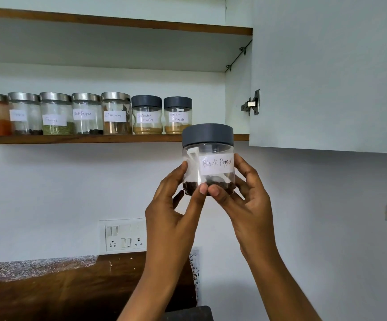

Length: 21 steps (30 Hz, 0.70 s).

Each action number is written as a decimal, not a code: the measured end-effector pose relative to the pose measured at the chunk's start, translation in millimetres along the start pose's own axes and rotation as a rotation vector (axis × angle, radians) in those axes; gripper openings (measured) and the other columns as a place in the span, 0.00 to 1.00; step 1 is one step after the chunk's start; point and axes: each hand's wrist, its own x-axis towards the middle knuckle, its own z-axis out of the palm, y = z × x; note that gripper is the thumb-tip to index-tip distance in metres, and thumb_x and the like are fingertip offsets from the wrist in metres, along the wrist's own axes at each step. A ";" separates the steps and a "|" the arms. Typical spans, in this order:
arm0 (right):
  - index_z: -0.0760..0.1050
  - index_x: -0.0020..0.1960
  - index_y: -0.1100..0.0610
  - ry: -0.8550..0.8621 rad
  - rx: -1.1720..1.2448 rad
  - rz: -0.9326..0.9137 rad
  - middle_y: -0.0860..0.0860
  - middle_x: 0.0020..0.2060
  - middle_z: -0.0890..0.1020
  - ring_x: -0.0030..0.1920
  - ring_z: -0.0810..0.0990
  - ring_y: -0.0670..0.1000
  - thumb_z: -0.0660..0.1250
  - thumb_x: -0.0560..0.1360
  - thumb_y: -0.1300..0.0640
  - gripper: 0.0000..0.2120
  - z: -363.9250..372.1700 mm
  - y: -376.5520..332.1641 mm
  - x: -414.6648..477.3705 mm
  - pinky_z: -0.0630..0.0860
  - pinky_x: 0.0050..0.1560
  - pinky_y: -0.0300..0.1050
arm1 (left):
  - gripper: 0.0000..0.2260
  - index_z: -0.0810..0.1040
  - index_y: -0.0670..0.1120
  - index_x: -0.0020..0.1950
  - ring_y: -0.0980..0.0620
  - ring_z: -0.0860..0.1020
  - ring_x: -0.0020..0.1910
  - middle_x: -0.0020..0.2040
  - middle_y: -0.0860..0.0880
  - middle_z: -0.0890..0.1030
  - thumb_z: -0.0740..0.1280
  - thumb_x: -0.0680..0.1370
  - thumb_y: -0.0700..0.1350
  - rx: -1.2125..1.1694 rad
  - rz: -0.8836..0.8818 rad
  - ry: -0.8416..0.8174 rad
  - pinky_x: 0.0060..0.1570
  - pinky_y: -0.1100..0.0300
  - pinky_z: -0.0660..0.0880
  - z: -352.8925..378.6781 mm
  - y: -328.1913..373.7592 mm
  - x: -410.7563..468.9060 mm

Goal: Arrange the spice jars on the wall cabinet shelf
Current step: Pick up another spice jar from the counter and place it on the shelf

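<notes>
Left hand [176, 205] and right hand [245, 200] grasp Black Pepper jar [208, 158] between fingertips (upright, below shelf [95, 139])

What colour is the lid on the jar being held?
Dark grey lid, clearest in the head view.

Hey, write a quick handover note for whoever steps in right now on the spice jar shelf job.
Left hand and right hand: both have a grip on the grey-lidded Black Pepper jar, held up in front of the shelf edge, not yet placed.
Lower shelf: seven jars stand in a row, five with steel lids, then Coriander Powder and Garam Masala with grey lids.
Done: that row is set.
Left: set the held jar in the free space right of Garam Masala. A steel-lidded jar is also labelled Black Pepper.
</notes>
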 end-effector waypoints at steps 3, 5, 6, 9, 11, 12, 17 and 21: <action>0.67 0.61 0.36 -0.036 -0.052 -0.038 0.35 0.60 0.72 0.56 0.73 0.27 0.68 0.66 0.47 0.25 -2.3 -6.0 1.8 0.73 0.45 0.22 | 0.28 0.72 0.56 0.68 0.63 0.76 0.60 0.63 0.58 0.77 0.68 0.68 0.57 -0.031 -0.017 0.009 0.58 0.67 0.74 -0.2 4.0 5.2; 0.66 0.62 0.36 -0.066 -0.063 -0.029 0.33 0.59 0.71 0.54 0.72 0.24 0.67 0.67 0.48 0.25 -4.1 -7.9 3.1 0.72 0.44 0.21 | 0.30 0.72 0.55 0.68 0.65 0.77 0.58 0.62 0.58 0.78 0.69 0.66 0.57 -0.038 -0.013 0.009 0.57 0.68 0.75 -0.2 3.9 10.3; 0.66 0.62 0.36 -0.071 -0.062 -0.018 0.34 0.59 0.72 0.54 0.72 0.24 0.68 0.66 0.48 0.25 -5.3 -7.4 3.9 0.71 0.44 0.21 | 0.30 0.72 0.54 0.68 0.65 0.77 0.58 0.62 0.58 0.78 0.69 0.66 0.57 -0.040 -0.011 0.010 0.57 0.69 0.75 0.6 3.1 12.4; 0.66 0.60 0.34 -0.059 -0.072 0.025 0.33 0.59 0.74 0.50 0.72 0.22 0.69 0.65 0.45 0.26 -9.9 -6.8 7.0 0.71 0.42 0.20 | 0.30 0.72 0.54 0.68 0.63 0.76 0.58 0.63 0.58 0.76 0.70 0.66 0.56 -0.032 -0.013 0.015 0.56 0.70 0.74 7.0 -0.4 13.4; 0.68 0.58 0.33 -0.047 -0.088 0.035 0.33 0.59 0.75 0.52 0.74 0.25 0.69 0.63 0.44 0.24 -14.3 -6.5 10.5 0.73 0.43 0.21 | 0.28 0.73 0.54 0.67 0.66 0.76 0.56 0.62 0.59 0.75 0.70 0.67 0.56 -0.007 0.014 0.018 0.55 0.72 0.73 13.1 -3.2 14.9; 0.70 0.57 0.34 -0.038 -0.096 0.040 0.35 0.60 0.76 0.54 0.76 0.29 0.70 0.63 0.44 0.23 -16.6 -6.3 12.3 0.74 0.45 0.23 | 0.28 0.73 0.53 0.66 0.67 0.76 0.55 0.62 0.58 0.75 0.70 0.67 0.56 0.003 0.032 0.016 0.55 0.73 0.73 16.0 -4.5 16.4; 0.72 0.60 0.38 0.007 -0.142 0.038 0.42 0.62 0.77 0.58 0.76 0.42 0.69 0.65 0.45 0.23 -21.4 -9.2 40.6 0.71 0.44 0.27 | 0.27 0.71 0.51 0.69 0.73 0.73 0.53 0.61 0.58 0.73 0.69 0.71 0.53 0.047 0.095 -0.027 0.49 0.79 0.71 32.9 -4.4 46.3; 0.73 0.64 0.44 0.046 -0.131 0.002 0.43 0.59 0.78 0.50 0.75 0.35 0.71 0.71 0.54 0.22 -19.5 -14.8 84.4 0.71 0.39 0.23 | 0.25 0.71 0.48 0.69 0.66 0.75 0.54 0.62 0.53 0.76 0.70 0.74 0.52 0.097 0.173 -0.040 0.53 0.70 0.74 52.4 -0.6 91.8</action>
